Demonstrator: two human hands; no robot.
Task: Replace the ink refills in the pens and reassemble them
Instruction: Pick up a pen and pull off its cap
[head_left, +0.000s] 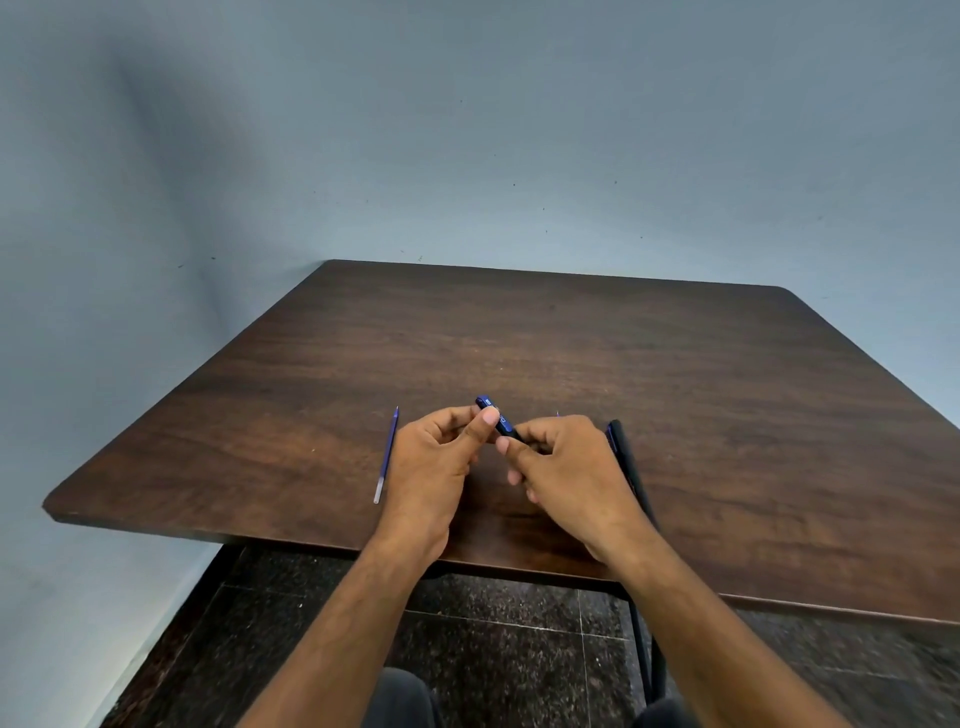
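Above the near half of a dark wooden table (571, 338), seen from the head camera, two bare hands meet over one blue pen (497, 420). The left hand (439, 457) pinches the pen's upper part between thumb and forefinger, the thumb (485, 422) pressed on the barrel just below the clip end, which sticks up and away from the person. The right hand (566, 467) is curled closed around the pen's lower part, its fingertips (506, 446) gripping the dark section where the barrel disappears into the fist (how much of the pen lies inside that fist cannot be told). The pen slants from upper left down to lower right, raised off the tabletop.

Left of the left hand, a thin blue ink refill (387, 454) lies flat on the wood, apart from the hand, with its pointed tip away from the person and its pale clear end nearer the table's front edge. Just beyond the right hand's knuckles, a small fine tip (557, 414) pokes into view; what it belongs to is hidden. Right of the right hand, close beside it, a dark pen (623, 457) lies lengthwise on the table, running toward the person and partly covered by the wrist.

A pale blue-grey wall (467, 130) stands behind the table, and speckled dark floor tiles (519, 649) show below its front edge.
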